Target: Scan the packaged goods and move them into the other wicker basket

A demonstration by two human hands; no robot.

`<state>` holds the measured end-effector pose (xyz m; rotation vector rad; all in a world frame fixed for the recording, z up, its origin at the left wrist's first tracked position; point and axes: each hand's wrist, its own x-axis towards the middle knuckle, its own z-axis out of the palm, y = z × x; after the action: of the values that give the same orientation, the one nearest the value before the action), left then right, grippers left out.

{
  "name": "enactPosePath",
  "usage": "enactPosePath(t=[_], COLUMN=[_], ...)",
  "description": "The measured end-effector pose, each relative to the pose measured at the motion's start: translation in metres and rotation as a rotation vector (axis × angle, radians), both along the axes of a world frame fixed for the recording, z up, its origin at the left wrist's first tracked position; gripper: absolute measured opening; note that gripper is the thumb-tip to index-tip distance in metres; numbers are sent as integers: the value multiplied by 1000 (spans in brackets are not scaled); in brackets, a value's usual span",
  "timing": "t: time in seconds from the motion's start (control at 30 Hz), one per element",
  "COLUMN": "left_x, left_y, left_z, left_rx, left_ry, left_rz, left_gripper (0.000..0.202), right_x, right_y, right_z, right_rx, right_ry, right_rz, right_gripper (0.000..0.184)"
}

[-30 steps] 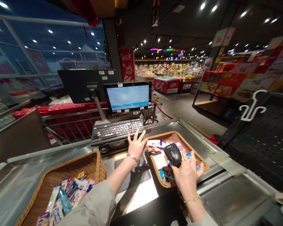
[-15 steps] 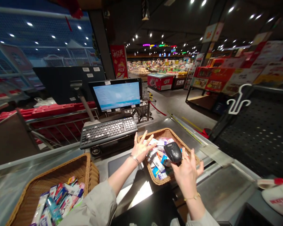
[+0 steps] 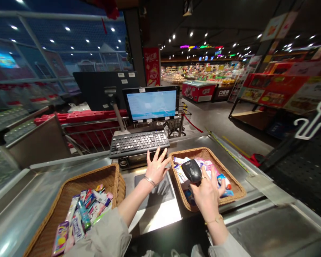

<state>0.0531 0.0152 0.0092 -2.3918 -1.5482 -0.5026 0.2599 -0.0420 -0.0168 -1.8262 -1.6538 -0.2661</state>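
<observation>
My right hand (image 3: 207, 194) grips a black handheld barcode scanner (image 3: 192, 170) and holds it over the right wicker basket (image 3: 237, 185), which contains several small packaged goods. My left hand (image 3: 157, 167) is open with its fingers spread, hovering just in front of the black keyboard (image 3: 139, 142) and beside the basket's left rim. It holds nothing. A till screen (image 3: 152, 104) stands lit behind the keyboard.
A second wicker basket (image 3: 69, 189) with several colourful packets sits at the lower left on the steel checkout counter (image 3: 24, 200). A flat scanner plate (image 3: 160, 194) lies between the baskets. Red barriers and rails stand behind the till; shop aisles stretch to the right.
My left hand drew back from the right basket's rim towards the keyboard, still open. The scanner stayed over the right basket. The view swung back to the left.
</observation>
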Motion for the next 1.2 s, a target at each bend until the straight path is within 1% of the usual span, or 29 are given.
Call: enactPosePath(t=[0.1,0.27,0.43,0.6,0.77,0.9,1.07,1.2], left_x=[-25,-71,-116,-156,-193,-218,-243,-258], left_y=[-11,-33,-58,-82,-102,-116,-130,-140], left_z=[1,-2,-7,-14,-23,-34,-51,-61], left_rx=[-1,3,-10,-12,-69,-100,-167,-212], left_ry=[-5,-17,-31,-51,-70,-75,-81,-71], left_rz=[73,207,332,452,542,606,647,682], left_gripper=[45,47,46,44,43,40,38,36], right_x=[-19,-53,-83,-106,-121,-130,-139,-144], right_y=[2,4,4,0,-1,-3,-6,-8], right_z=[1,5,8,9,2,-4,-7,-8], right_rx=[-3,-46,-56,-62,-74,-80,-90,-112], right_ry=[-10,-25,-37,-42,-53,-61,-71,-76], right_rz=[83,198,294,364,423,456,469,487], right_gripper=[43,40,34,32,32,30,30,31])
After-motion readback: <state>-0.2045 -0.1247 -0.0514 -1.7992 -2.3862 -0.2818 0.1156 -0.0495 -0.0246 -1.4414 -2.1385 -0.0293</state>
